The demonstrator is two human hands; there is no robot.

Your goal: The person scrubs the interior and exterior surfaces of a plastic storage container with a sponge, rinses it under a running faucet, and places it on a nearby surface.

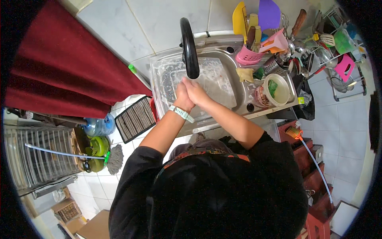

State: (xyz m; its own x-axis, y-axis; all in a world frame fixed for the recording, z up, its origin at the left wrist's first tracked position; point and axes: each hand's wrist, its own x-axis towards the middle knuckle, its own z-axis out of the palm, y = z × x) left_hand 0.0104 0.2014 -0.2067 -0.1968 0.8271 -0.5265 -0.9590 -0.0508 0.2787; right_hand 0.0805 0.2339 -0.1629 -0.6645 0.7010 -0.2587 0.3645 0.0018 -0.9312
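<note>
My left hand (pixel 182 96) and my right hand (pixel 195 92) are pressed together under the black curved tap (pixel 189 47), over the steel sink (pixel 230 53). A clear plastic tray (pixel 217 77) lies in the sink basin below them. Neither hand holds any object; each is closed against the other. A pale green band (pixel 182 114) sits on my left wrist. Both black sleeves are pushed up to the elbows.
Right of the sink: a pink basket (pixel 248 57) of utensils, a yellow sponge (pixel 244 74), a white tub (pixel 275 91) and a rack of dishes (pixel 334 51). A red curtain (pixel 63 63) hangs at left. A mop (pixel 111 158) and a blue water bottle (pixel 98 126) stand on the floor.
</note>
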